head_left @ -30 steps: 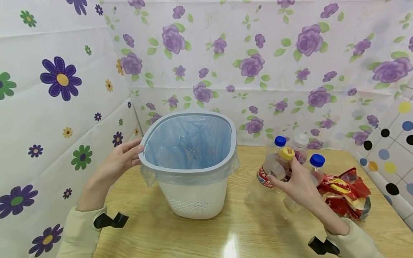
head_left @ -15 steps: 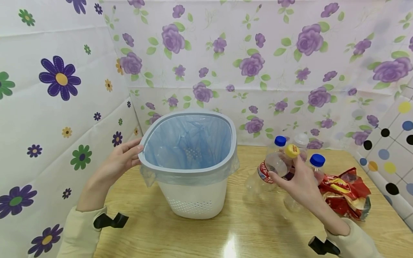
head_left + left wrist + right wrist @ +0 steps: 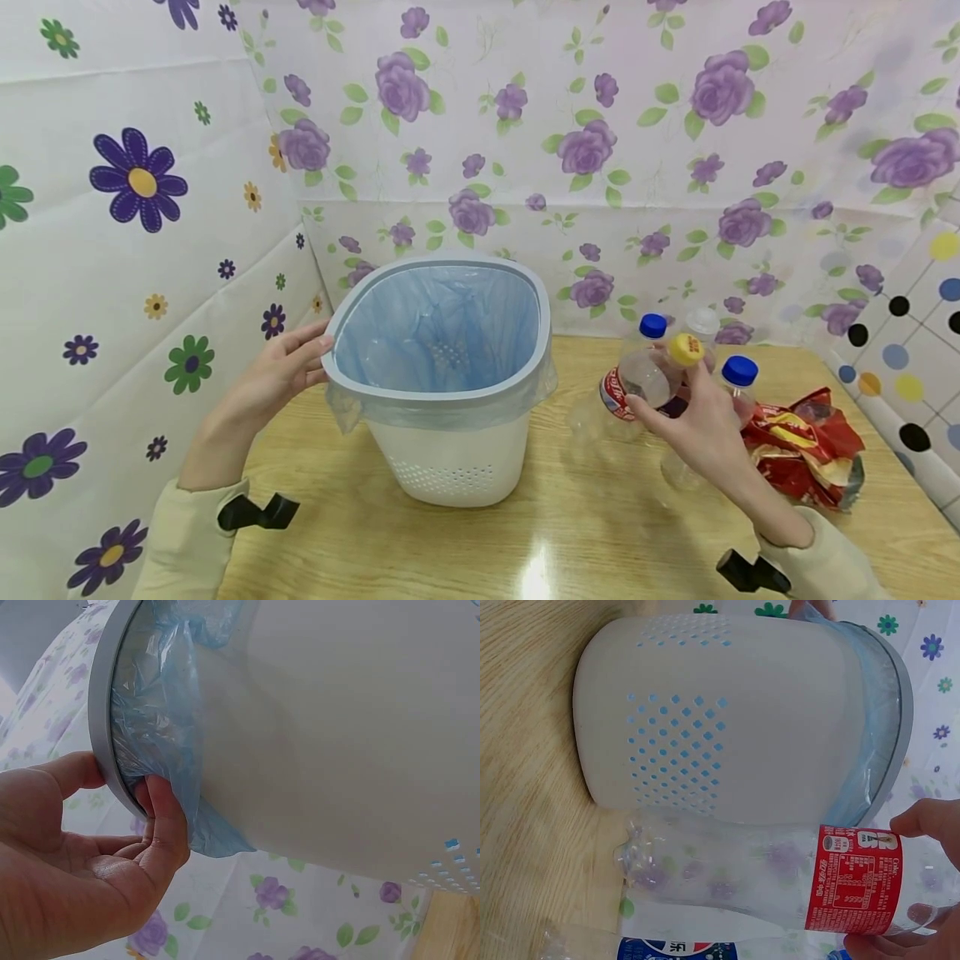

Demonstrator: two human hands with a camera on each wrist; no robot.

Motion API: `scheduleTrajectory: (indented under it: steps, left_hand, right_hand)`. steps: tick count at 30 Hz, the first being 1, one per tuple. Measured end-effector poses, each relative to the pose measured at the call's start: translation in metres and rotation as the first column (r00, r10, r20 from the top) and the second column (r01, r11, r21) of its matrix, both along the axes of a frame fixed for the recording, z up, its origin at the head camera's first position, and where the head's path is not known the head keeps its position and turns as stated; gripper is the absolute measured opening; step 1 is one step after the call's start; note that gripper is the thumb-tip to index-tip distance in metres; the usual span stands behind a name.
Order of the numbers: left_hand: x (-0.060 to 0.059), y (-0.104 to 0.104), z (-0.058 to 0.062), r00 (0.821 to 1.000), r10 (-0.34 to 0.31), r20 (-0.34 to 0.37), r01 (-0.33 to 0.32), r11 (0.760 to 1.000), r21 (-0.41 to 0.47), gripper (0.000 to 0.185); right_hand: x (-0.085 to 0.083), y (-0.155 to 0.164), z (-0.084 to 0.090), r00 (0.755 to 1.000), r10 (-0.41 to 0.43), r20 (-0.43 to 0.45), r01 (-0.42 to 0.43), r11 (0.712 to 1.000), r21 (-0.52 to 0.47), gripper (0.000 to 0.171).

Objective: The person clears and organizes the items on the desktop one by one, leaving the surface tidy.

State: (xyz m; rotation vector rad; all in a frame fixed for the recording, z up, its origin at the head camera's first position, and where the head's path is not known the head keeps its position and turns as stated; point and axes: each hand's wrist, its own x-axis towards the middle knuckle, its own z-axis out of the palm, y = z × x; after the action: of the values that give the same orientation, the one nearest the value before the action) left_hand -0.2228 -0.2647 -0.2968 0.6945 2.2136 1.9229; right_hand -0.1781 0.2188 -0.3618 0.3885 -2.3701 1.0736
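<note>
A white trash bin (image 3: pixel 453 462) with a grey rim and a translucent blue bag (image 3: pixel 442 333) lining it stands on the table. My left hand (image 3: pixel 281 367) pinches the rim's left side; in the left wrist view, the thumb lies on the grey rim (image 3: pixel 101 712) and curled fingers hook beneath it against the bag. My right hand (image 3: pixel 701 417) grips a clear plastic soda bottle (image 3: pixel 855 877) by its upper part. This bottle has a yellow cap (image 3: pixel 686 349) and a red label, and leans with its base toward the bin.
Behind and beside the right hand stand clear bottles, two with blue caps (image 3: pixel 739 371) and one with a white cap (image 3: pixel 702 322). A crumpled red snack bag (image 3: pixel 806 450) lies at the right of the wooden table (image 3: pixel 600 533). Patterned sheets hang behind and at the sides.
The yellow cap has shifted slightly right and up with my right hand, and the bottle leans a little more. My left hand and the bin have stayed in place.
</note>
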Motion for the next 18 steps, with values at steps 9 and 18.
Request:
scheduleTrajectory:
  steps: [9,18]
  left_hand:
    - [-0.0003,0.0003,0.0001,1.000,-0.004,0.006,0.004,1.000,0.000,0.054]
    - [0.0003,0.0003,0.0010,1.000,-0.010,-0.002,0.010,1.000,0.010,0.053]
  right_hand:
    - [-0.0012,-0.0005,-0.0003,0.998,-0.028,-0.049,0.027,0.999,-0.036,0.073]
    - [-0.0005,-0.0001,-0.0001,0.997,-0.031,-0.066,0.027,0.997,-0.071,0.074]
